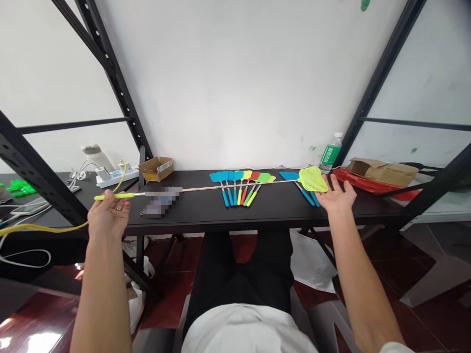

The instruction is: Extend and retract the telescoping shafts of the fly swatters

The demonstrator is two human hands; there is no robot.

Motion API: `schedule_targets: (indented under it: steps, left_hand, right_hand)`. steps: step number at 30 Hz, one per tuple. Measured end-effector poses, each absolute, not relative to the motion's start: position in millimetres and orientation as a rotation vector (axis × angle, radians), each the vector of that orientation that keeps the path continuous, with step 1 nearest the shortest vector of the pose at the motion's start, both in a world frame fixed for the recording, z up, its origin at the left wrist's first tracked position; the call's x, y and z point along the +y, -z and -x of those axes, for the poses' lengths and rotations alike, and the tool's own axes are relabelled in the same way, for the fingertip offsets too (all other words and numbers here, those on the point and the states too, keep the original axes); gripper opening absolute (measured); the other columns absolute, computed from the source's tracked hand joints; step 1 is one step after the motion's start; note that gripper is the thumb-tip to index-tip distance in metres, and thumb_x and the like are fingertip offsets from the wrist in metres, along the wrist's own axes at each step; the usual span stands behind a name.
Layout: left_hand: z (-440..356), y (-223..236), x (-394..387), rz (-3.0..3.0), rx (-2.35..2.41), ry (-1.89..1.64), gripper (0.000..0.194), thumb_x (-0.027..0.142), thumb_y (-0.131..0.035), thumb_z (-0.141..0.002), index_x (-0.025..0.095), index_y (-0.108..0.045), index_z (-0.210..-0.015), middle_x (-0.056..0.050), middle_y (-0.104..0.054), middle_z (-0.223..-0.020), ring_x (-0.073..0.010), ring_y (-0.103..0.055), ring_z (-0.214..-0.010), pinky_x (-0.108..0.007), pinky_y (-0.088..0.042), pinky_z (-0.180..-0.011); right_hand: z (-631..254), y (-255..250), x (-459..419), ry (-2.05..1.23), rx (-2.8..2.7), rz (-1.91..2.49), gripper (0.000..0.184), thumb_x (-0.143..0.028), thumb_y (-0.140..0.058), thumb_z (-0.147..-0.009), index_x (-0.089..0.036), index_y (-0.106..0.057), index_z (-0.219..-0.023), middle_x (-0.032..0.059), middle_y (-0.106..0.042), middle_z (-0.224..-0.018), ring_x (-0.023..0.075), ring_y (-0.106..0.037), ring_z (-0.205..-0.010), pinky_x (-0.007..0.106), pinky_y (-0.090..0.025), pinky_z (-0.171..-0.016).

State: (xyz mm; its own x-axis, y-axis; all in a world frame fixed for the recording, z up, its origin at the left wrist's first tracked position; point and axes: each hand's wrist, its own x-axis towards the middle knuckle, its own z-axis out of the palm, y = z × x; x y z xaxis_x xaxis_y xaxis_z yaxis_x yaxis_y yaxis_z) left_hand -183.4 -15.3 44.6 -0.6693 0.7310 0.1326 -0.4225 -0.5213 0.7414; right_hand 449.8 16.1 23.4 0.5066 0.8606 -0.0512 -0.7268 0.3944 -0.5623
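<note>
A yellow-green telescopic fly swatter (312, 179) stretches across the view above the desk, its thin metal rod drawn out long. My left hand (109, 213) is closed round its handle at the left end. At the right end my right hand (336, 195) is turned palm up with its fingers spread, right beside the swatter's head; whether it touches the head I cannot tell. Under the rod lies a row of several shorter fly swatters (235, 190) in blue, yellow, red and green. More blue fly swatters (307, 195) lie near my right hand, partly hidden by the yellow-green head.
On the black desk (198, 215) are an open cardboard box (156, 169), a blurred-out flat object (162, 203), a power strip (117, 176) and a water bottle (331, 154). A brown paper package (380, 172) sits at the right. Black metal posts (121, 98) rise on both sides.
</note>
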Motion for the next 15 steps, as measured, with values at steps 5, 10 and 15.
schedule_targets:
  steps: [5, 10, 15]
  left_hand:
    - [182, -44, -16, -0.577, 0.856, -2.175, 0.009, 0.006, -0.061, -0.085, 0.015, -0.059, -0.087, -0.009, -0.069, -0.087, -0.0131, -0.066, -0.072, -0.018, -0.053, -0.055]
    - [184, -41, -14, -0.578, 0.848, -2.173, 0.014, 0.007, -0.063, -0.082, 0.017, -0.060, -0.092, -0.009, -0.069, -0.093, -0.0144, -0.066, -0.079, -0.019, -0.054, -0.058]
    - [188, -38, -14, -0.678, 0.888, -2.206, 0.026, 0.010, -0.067, -0.082, 0.023, -0.059, -0.103, -0.008, -0.068, -0.094, -0.0159, -0.067, -0.080, -0.019, -0.053, -0.055]
  right_hand:
    - [-452, -25, 17, -0.989, -0.283, 0.619, 0.031, -0.046, -0.042, -0.091, -0.028, -0.062, -0.106, 0.0066, -0.065, -0.121, 0.0232, -0.066, -0.113, 0.050, -0.057, -0.089]
    - [-459, -24, 23, -0.958, -0.322, 0.682, 0.027, -0.041, -0.041, -0.092, -0.026, -0.062, -0.101, 0.0056, -0.069, -0.110, 0.0198, -0.069, -0.102, 0.039, -0.059, -0.080]
    - [-466, -23, 24, -0.910, -0.399, 0.732, 0.028, -0.042, -0.042, -0.093, -0.026, -0.063, -0.100, 0.0059, -0.070, -0.106, 0.0207, -0.069, -0.098, 0.040, -0.059, -0.080]
